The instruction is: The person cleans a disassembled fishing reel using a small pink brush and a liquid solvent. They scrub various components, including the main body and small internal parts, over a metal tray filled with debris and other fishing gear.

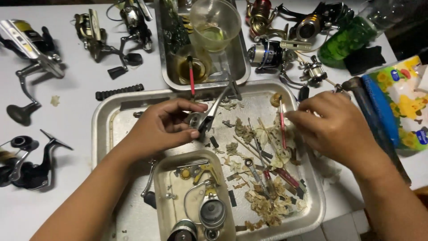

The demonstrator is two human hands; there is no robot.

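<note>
Reel part (203,119), a small grey metal piece with a long shiny arm running up to one o'clock, sits pinched in my left hand (167,125) just left of centre, thumb and fingers clamped around it over the big tray (100,129).

That large steel tray fills the middle of my view, and most of its floor from three to six o'clock is littered with crumpled bits of soiled tissue, thin sticks and small tools, so little bare metal is left there. At twelve o'clock a second deep steel tray (162,67) holds a clear plastic cup (215,22) and a glass dish of amber liquid (191,67) with a red-handled brush (191,78) leaning out toward my left hand. At six o'clock a smaller rounded tray (161,196) carries loose reel pieces, a spool and a wire bail.

My right hand (332,127), at three o'clock, has its fingers drawn together over the litter beside a red-handled pick (282,122); I cannot tell whether it grips anything. The two hands are well apart.

Whole fishing reels (31,49) ring the white table from nine to one o'clock. A green bottle (345,42) lies at two o'clock, and a bright yellow packet (408,102) at three.
</note>
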